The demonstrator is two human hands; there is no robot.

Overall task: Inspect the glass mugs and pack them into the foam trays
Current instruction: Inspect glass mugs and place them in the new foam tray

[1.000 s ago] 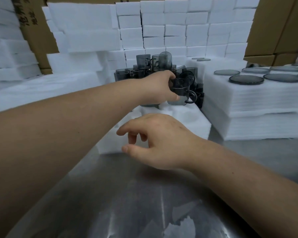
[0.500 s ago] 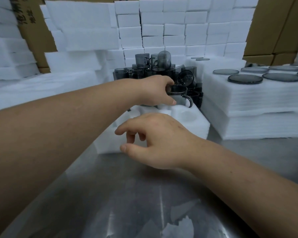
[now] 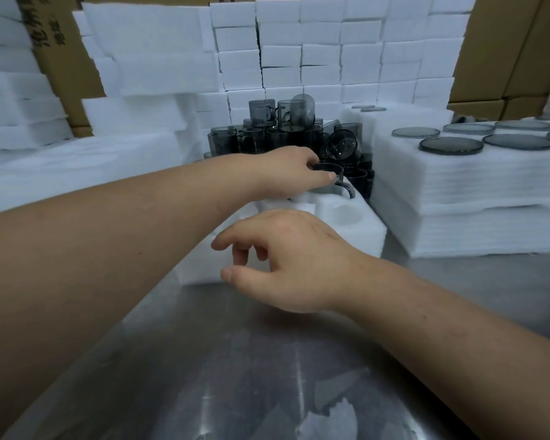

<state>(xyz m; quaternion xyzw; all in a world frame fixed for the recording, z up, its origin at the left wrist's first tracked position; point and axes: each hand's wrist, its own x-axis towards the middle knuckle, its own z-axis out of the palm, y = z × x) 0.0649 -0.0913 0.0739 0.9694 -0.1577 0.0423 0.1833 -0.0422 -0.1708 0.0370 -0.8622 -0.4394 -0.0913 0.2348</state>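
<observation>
Just behind the left hand [image 3: 283, 173] gripping a mug [image 3: 327, 187], piled mugs [image 3: 280, 131] crowd.

Soft, even light falls from overhead, fairly bright. The steel counter [image 3: 178, 369] throws back a pale, streaky glare, and my left arm [image 3: 92, 249] lays a blurred shadow on it. The white foam [image 3: 458, 192] nearly bleaches out, its layers faint. The dark mugs [image 3: 267, 138] merge into one murky mass; the mug [image 3: 329, 187] in my left grip [image 3: 286, 173] barely stands out from them. Edges bow with the wide lens, and the boxes [image 3: 505, 58] lean inward. My near forearm looks soft.
</observation>
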